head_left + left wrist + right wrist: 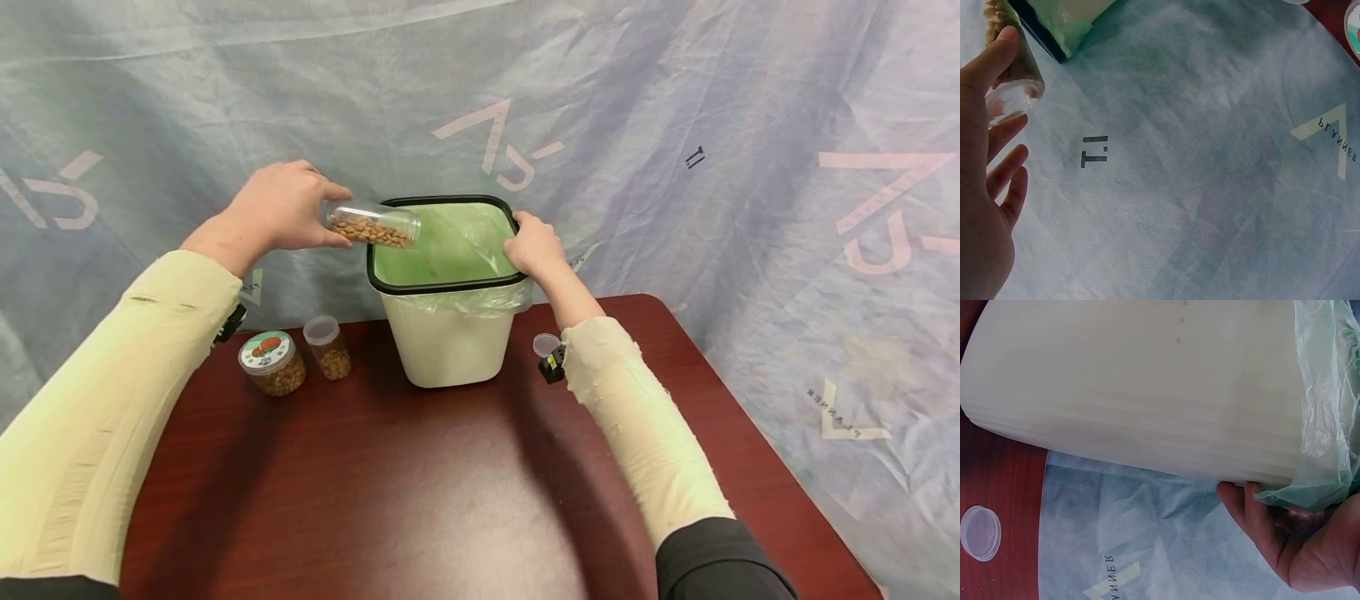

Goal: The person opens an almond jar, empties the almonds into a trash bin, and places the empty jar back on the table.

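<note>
My left hand (283, 208) grips a clear plastic jar (375, 213) by its base end. The jar lies nearly level, its mouth over the left rim of a white trash bin (450, 342). Small brown nuts (371, 232) lie along its lower side; in the left wrist view the thumb presses on the jar (1029, 94). A green plastic bag (450, 242) lines the bin and folds over its black rim. On the right side, my right hand (537, 247) grips that rim, with fingers under the bag's fold in the right wrist view.
A round tub (281, 379) with a printed lid and a smaller jar of nuts (333, 363) stand left of the bin. To the right lies a clear lid (546, 344) on the dark red table (420, 483). A grey cloth (637, 100) hangs behind.
</note>
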